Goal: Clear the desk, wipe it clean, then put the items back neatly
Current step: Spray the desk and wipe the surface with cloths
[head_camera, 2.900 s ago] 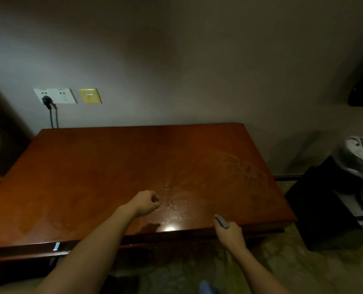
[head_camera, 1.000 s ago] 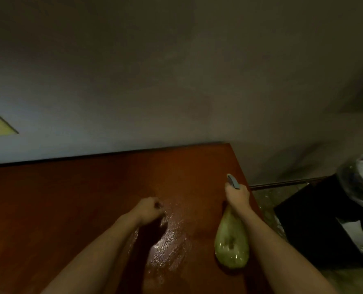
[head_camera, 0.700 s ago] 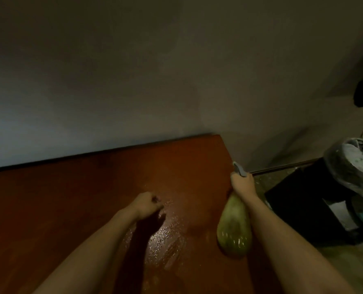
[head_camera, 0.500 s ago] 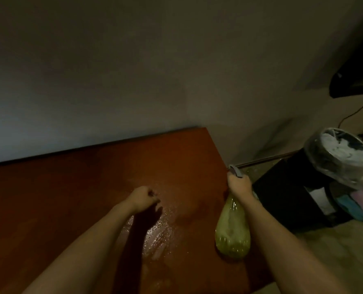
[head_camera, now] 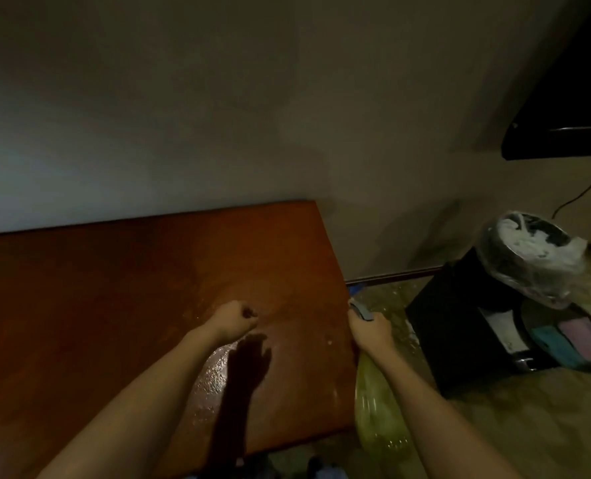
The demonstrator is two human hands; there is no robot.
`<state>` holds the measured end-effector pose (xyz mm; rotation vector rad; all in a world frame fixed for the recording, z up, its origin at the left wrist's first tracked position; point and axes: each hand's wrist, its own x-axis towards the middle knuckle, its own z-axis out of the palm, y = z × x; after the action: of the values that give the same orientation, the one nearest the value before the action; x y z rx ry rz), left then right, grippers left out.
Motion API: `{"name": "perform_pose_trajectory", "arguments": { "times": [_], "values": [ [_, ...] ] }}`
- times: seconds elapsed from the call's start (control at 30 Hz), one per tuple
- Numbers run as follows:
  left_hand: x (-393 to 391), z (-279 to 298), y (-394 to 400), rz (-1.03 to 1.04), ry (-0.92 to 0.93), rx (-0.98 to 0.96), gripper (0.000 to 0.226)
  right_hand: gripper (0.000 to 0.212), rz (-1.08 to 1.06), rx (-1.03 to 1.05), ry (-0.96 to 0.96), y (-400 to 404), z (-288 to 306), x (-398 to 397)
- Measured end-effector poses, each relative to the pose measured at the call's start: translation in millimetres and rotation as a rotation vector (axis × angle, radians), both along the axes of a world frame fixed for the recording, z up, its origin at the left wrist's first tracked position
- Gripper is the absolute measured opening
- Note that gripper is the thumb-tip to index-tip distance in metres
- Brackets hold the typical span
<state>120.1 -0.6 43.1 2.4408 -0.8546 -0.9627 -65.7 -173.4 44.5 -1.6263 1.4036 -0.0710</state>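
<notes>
The reddish-brown wooden desk (head_camera: 114,305) fills the left and middle, bare, with wet glossy streaks near its front right. My left hand (head_camera: 233,319) hovers over the wet patch, fingers curled into a fist; I cannot make out anything in it. My right hand (head_camera: 368,328) grips the grey trigger top of a translucent green spray bottle (head_camera: 377,409). The bottle hangs just beyond the desk's right edge, above the floor, partly hidden by my forearm.
A black box or stand (head_camera: 460,323) sits on the floor to the right. A bin lined with a clear bag of white waste (head_camera: 529,254) rests on it. A dark shelf or screen (head_camera: 563,140) juts from the upper right, a cable below. Wall behind.
My right hand carried the spray bottle from over the desk's right side out past its right edge. My left hand stayed fisted above the wet patch. The view swung right.
</notes>
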Motion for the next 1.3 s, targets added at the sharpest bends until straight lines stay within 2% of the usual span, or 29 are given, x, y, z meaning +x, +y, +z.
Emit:
{"name": "perform_pose_trajectory", "arguments": {
  "times": [0.3, 0.43, 0.5, 0.67, 0.73, 0.83, 0.97, 1.23, 1.3],
  "values": [
    [-101.8, 5.3, 2.1, -0.024, -0.026, 0.058, 0.03, 0.026, 0.054, 0.059, -0.112, -4.8, -4.2, -82.7],
    [-125.4, 14.2, 3.9, -0.035, -0.051, 0.068, 0.03, 0.022, 0.072, 0.143, -0.071, 9.0, -7.9, -112.6],
    [-133.1, 18.1, 4.7, -0.039, -0.065, 0.063, 0.032, 0.024, 0.063, 0.138, -0.109, 12.8, -9.5, -129.1],
    [-147.4, 22.5, 11.5, -0.054, -0.101, 0.079, 0.033, 0.015, 0.18, 0.165, -0.188, 15.1, -5.0, -156.4],
    [-154.3, 22.5, 15.0, -0.055, -0.107, 0.068, 0.033, 0.015, 0.228, 0.122, -0.212, 19.4, -6.8, -163.1],
    [-167.3, 20.9, 25.0, -0.051, -0.104, 0.066, 0.032, 0.026, 0.305, 0.053, -0.143, 35.9, -14.7, -168.1],
    [-186.1, 21.5, 47.1, 0.004, -0.071, 0.044, 0.03, 0.03, 0.276, 0.067, -0.104, 58.4, -21.1, -172.7],
    [-228.0, 22.6, 127.1, 0.205, -0.038, 0.072, 0.027, 0.027, 0.497, 0.073, -0.135, 95.2, -7.8, -186.3],
    [-239.4, 19.6, 140.3, 0.256, -0.017, 0.078, 0.021, 0.029, 0.432, 0.055, -0.106, 104.4, -15.7, -196.6]
  ]
}}
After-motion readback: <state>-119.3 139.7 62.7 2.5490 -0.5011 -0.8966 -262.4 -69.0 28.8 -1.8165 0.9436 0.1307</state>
